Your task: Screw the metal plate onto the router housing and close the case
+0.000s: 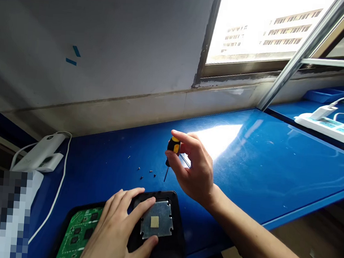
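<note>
My right hand (194,166) grips a short screwdriver (174,145) with a black and yellow handle, its thin shaft pointing down above the blue table. Fingers spread, my left hand (120,227) rests over a black casing (178,227). Inside that casing lies a silver metal plate (166,213) with a small pale square pad (155,221), and my left index finger and thumb touch around the plate. Left of it, partly under my left hand and forearm, sits a green circuit board (79,226) in a black frame. Several small screws (150,171) lie loose on the table beyond the casing.
On the left stands a white power strip (42,151) with a plugged-in adapter and a white cable (64,168) running along the blue table (239,181). Another white power strip (334,126) lies at the right, past a metal post (297,55). A blue tray (324,94) sits behind it.
</note>
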`<state>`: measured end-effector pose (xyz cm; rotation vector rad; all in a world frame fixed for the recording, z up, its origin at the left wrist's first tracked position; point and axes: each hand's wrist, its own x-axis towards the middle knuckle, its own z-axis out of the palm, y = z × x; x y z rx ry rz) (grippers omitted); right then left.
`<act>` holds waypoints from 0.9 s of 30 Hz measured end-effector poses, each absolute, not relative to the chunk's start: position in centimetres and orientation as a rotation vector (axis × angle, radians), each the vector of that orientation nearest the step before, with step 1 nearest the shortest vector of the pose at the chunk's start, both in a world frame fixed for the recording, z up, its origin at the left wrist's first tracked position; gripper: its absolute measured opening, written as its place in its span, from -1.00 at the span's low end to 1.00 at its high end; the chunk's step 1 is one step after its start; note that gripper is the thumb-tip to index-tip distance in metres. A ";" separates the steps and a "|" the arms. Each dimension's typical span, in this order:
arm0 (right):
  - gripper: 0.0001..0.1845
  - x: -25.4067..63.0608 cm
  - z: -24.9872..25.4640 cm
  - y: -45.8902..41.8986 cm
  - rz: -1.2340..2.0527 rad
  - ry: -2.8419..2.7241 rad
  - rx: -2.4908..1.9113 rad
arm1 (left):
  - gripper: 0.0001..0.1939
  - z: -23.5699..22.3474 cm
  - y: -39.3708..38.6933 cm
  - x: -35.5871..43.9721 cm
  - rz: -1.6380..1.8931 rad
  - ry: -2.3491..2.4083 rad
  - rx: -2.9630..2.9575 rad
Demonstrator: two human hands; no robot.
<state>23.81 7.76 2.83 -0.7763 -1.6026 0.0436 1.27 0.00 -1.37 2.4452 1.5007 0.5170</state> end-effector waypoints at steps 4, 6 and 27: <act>-0.60 23.7 2.7 7.7 0.045 -1.602 -0.764 | -0.46 -1.3 -0.2 1.5 0.549 1.509 2.437; -0.60 23.6 2.7 7.7 0.048 -1.603 -0.767 | -0.46 -1.3 -0.3 1.5 0.540 1.511 2.435; -0.62 23.5 2.7 7.4 0.038 -1.581 -0.760 | -0.48 -0.7 0.2 0.3 0.350 1.421 2.402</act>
